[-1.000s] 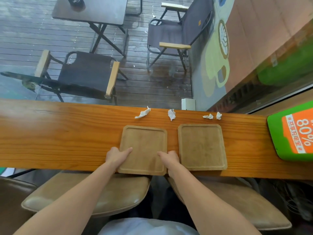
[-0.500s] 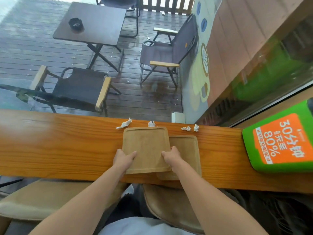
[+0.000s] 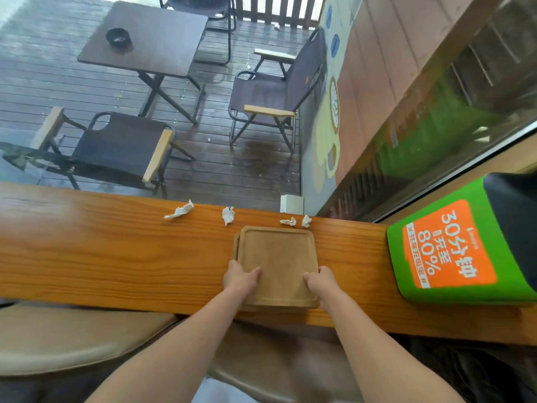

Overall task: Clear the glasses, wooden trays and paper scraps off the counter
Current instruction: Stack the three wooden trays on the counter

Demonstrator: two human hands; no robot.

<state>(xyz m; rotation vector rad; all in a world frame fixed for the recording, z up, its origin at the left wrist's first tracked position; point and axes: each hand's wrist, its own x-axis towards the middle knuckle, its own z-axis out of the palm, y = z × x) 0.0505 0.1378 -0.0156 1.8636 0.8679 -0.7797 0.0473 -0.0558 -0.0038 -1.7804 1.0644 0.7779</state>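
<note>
Both hands – left (image 3: 241,276) & right (image 3: 321,282) – grip closed on top tray (image 3: 279,261), stacked over 2nd tray (image 3: 236,245). Square edges, then lift both w/ fingers underneath.

Left of the stacked wooden trays (image 3: 277,263) the surface (image 3: 87,257) lay bare and open to a reach. Four paper scraps, the first (image 3: 179,212), second (image 3: 228,215), third (image 3: 288,221) and fourth (image 3: 306,221), dotted the far edge, the right pair just beyond the trays. A green box (image 3: 453,245) blocked the right end, leaving a clear strip between it and the trays.
</note>
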